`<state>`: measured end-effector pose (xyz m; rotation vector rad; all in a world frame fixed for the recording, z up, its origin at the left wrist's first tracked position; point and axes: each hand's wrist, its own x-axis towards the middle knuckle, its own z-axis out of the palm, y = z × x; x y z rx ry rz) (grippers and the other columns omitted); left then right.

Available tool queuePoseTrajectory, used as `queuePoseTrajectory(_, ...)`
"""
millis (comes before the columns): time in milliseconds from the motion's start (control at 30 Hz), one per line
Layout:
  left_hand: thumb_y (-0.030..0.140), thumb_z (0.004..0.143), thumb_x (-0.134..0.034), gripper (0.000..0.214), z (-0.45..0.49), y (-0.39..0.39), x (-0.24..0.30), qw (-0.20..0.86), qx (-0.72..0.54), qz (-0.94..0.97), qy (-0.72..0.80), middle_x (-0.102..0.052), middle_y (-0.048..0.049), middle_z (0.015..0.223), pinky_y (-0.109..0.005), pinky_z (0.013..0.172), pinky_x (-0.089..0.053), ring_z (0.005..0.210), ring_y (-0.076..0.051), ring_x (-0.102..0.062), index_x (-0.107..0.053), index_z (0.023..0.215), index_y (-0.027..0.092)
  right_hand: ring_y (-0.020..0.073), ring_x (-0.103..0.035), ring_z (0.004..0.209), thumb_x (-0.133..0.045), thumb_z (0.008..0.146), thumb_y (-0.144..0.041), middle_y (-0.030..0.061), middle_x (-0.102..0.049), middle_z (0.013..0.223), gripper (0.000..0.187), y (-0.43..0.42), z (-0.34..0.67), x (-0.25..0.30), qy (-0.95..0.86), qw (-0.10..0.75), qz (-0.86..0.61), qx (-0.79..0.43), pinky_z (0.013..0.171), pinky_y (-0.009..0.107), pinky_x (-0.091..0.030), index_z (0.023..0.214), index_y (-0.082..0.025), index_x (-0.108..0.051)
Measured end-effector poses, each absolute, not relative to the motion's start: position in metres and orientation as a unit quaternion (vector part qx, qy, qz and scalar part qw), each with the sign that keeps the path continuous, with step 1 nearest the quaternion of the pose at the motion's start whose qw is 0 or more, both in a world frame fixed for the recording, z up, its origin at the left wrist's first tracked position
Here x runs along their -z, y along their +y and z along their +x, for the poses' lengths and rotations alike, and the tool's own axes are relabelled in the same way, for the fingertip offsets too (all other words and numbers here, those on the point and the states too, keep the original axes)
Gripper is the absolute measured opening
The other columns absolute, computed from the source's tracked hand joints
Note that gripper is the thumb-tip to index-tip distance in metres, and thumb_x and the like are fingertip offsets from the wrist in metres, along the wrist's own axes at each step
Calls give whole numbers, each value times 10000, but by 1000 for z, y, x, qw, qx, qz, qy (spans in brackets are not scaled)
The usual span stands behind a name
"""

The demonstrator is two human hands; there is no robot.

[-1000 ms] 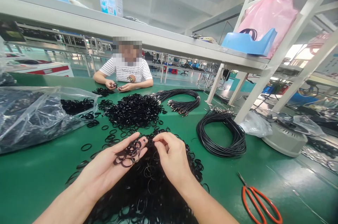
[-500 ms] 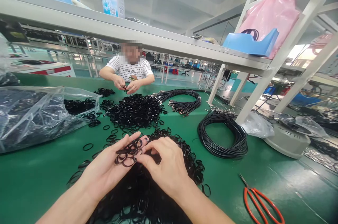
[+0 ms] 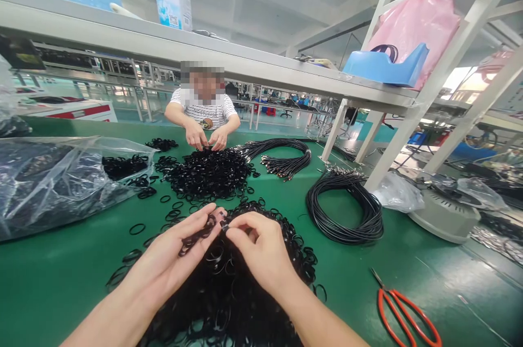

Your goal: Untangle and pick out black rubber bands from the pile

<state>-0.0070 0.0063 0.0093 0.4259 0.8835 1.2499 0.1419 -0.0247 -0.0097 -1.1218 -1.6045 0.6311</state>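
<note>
My left hand [image 3: 169, 254] is cupped with the palm up, and several thin black rings [image 3: 199, 233] lie in it. With thumb and forefinger, my right hand [image 3: 261, 251] pinches a small black ring [image 3: 224, 225] close to the left fingertips; part of that ring is hidden by the fingers. Both hands are above a large heap of black rings [image 3: 212, 303] on the green table [image 3: 73, 287]. A few single rings, such as a flat ring [image 3: 137, 229], lie loose around the heap.
Across the table a co-worker's hands [image 3: 207, 137] touch a second ring heap [image 3: 208, 172]. At left lies a clear bag [image 3: 61, 189] of black pieces. To the right are a coiled cable bundle [image 3: 345, 211], red-handled scissors [image 3: 404, 309] and a metal shelf post [image 3: 437, 80].
My left fingers have curled more around the rings, and my right hand's pinch now shows a small black ring. The co-worker's hands have lowered onto the far heap.
</note>
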Motion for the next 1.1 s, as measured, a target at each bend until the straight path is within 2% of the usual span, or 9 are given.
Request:
queuePoseTrajectory(133,-45,773,-569,292,-8,5,-5,652,-526,307,452,-689,-115,972,-152,683,-565,809,-123,-659,-682,991,112,142,-616,677,-617,790,-219,-1,-662,742,58,-19,149,7,-568,561,-431,-420,653,247,-483,806,-180,-657)
queuePoseTrajectory(267,240,803,-666,197,-7,-3,-8,609,-478,434,461,-643,-1,829,-79,507,-450,596,-46,-516,-667,996,199,156,-625,707,-628,773,-234,16,-681,779,78,-18,150,6,-554,575,-443,-408,656,254,-484,807,-177,-668)
queuePoseTrajectory(367,453,775,-659,287,-6,-8,-10,526,-469,524,478,-504,64,611,-95,408,-309,499,-50,-375,-651,950,225,155,-620,726,-620,776,-232,13,-691,787,78,-19,149,6,-560,577,-461,-375,644,241,-472,787,-185,-681)
queuePoseTrajectory(467,518,749,-648,335,-7,-10,-11,440,-429,593,521,-470,68,563,-145,428,-291,501,-78,-369,-649,930,236,155,-619,715,-622,772,-240,14,-694,780,87,-21,147,5,-564,573,-459,-378,641,242,-474,791,-185,-687)
queuePoseTrajectory(667,480,798,-597,258,-5,-10,-13,333,-370,680,538,-511,41,565,-199,453,-274,495,-104,-380,-656,810,229,167,-639,688,-625,756,-238,26,-690,738,96,-27,140,3,-549,570,-442,-421,664,273,-502,787,-166,-682)
queuePoseTrajectory(767,460,810,-588,263,-4,-11,-13,374,-381,670,516,-466,44,559,-183,458,-283,501,-96,-374,-623,748,207,166,-639,675,-616,752,-224,23,-680,713,76,-28,140,1,-541,572,-454,-417,645,267,-496,759,-165,-663)
queuePoseTrajectory(867,466,808,-588,306,-5,-10,-13,502,-407,595,478,-352,71,525,-160,407,-215,454,-68,-270,-542,691,187,159,-635,671,-586,763,-207,12,-667,689,71,-25,148,-2,-529,593,-468,-387,615,247,-473,755,-168,-644)
queuePoseTrajectory(967,434,816,-594,350,-8,-7,-10,604,-414,522,438,-311,82,514,-140,385,-165,439,-47,-216,-450,624,178,154,-622,676,-568,775,-214,7,-655,688,81,-19,162,-4,-527,610,-486,-339,612,242,-457,761,-168,-633)
queuePoseTrajectory(1100,331,836,-595,264,-9,-5,-9,689,-408,432,416,-331,75,499,-112,355,-203,414,-29,-259,-531,660,146,160,-611,717,-552,803,-266,6,-650,735,108,-15,180,-10,-522,624,-522,-255,630,251,-445,773,-183,-615)
